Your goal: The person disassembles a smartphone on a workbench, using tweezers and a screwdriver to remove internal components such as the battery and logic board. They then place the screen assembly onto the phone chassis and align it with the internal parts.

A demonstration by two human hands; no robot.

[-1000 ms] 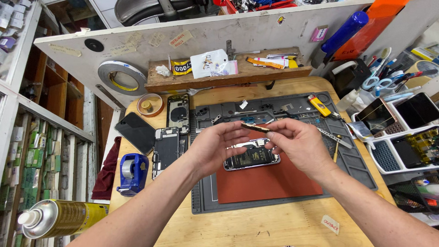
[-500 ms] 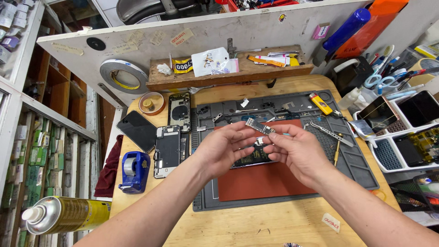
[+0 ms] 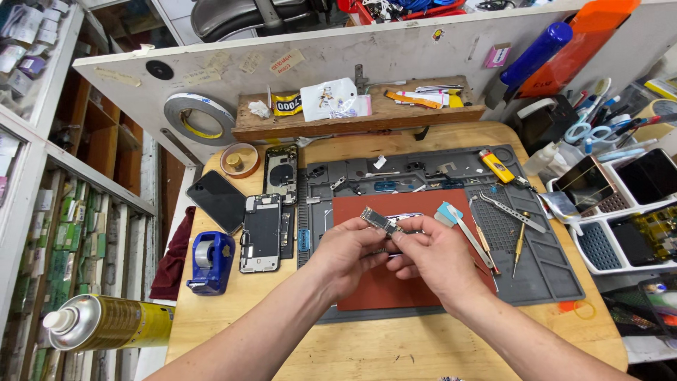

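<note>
small circuit board point(image 3: 379, 221) pinched by both hands above red mat point(image 3: 367, 286) on counter point(image 3: 395, 349). left hand point(image 3: 349, 257) fingers point(image 3: 372, 231) clenched on its lower edge, right hand point(image 3: 430, 257) fingers grasping its right end. opened phone point(image 3: 261, 233) lies left, tweezers point(image 3: 509, 212) right.

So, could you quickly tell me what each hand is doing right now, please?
Left hand: closed, pinching one end of the small circuit board.
Right hand: closed, fingertips on the same board's other end, above the red mat.
</note>
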